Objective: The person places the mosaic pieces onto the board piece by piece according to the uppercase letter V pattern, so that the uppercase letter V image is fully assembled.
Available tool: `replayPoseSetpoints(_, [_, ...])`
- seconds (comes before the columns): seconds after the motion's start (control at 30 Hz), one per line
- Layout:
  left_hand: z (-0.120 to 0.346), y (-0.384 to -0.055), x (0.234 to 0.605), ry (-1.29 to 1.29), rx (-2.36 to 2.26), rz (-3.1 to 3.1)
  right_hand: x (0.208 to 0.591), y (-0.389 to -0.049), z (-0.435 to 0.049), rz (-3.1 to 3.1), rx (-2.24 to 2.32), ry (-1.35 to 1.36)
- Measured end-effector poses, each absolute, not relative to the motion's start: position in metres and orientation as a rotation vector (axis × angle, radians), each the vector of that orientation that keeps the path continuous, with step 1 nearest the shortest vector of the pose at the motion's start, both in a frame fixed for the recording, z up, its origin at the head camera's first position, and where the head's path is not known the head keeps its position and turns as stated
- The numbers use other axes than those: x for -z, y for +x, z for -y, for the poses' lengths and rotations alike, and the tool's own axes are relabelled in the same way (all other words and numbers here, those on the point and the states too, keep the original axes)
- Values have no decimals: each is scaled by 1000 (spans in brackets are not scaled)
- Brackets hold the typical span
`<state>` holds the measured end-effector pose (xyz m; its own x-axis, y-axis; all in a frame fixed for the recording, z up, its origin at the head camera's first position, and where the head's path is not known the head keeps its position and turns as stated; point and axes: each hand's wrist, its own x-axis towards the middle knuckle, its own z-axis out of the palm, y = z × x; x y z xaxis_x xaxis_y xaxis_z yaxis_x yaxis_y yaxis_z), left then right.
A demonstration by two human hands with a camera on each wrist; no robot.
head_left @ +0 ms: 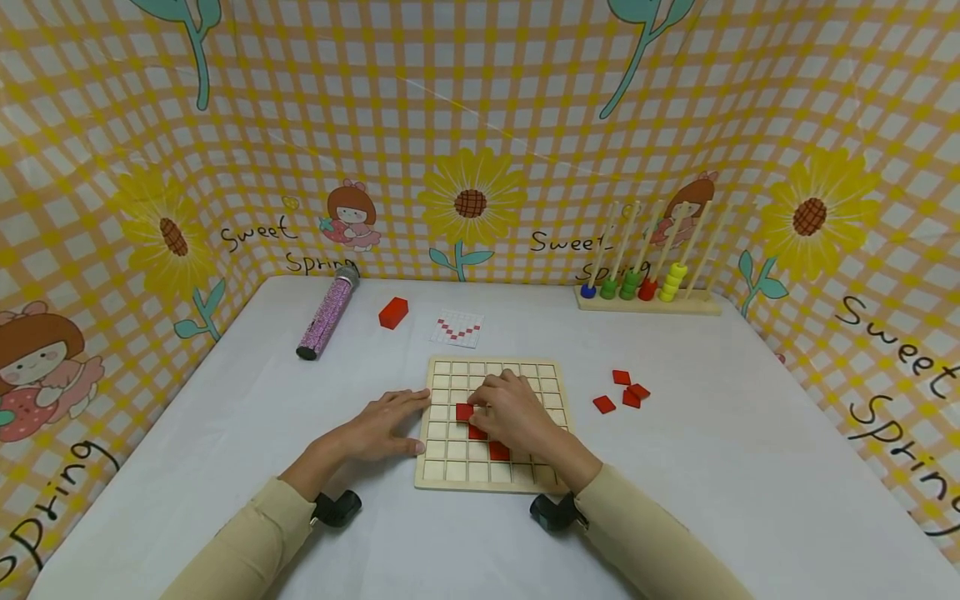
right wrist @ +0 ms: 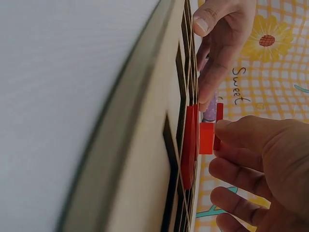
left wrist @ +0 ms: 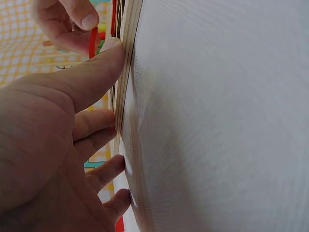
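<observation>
Wooden grid board [head_left: 456, 451] lay flat on the white tabletop [head_left: 750, 467], with both hands I was watching from my far-off station at work around it. Near the back right I could make out a bead stand [head_left: 686, 306] carrying blue, green, red and yellow beads [head_left: 630, 286], and toward the back left a glittery pink microphone [head_left: 327, 315]. The left hand [head_left: 378, 429] rested at the board's left edge, its fingers extended and spread, touching the wood and gripping nothing. Over the middle of the board, the right hand [head_left: 517, 417] had its thumb and a finger closed on one tile, its other fingers loosely bent. Behind the board lay a card [head_left: 457, 329] marked with red squares in a V, and left of that a red block [head_left: 393, 312]. Smallest were the red tiles: the pinched tile [right wrist: 219, 112], roughly level just above the board; two placed tiles [head_left: 499, 451] set diagonally in its cells; and four loose tiles [head_left: 622, 377] to its right.
</observation>
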<state>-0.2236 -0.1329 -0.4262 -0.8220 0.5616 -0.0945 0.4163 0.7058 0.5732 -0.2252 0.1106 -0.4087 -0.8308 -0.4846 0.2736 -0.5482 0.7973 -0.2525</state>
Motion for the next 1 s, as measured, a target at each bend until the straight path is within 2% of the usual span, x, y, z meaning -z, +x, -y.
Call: replayPoseSetpoints(1.0, [132,-224,426,769,-779,-2657,416,-237,-99,2885,-408,797])
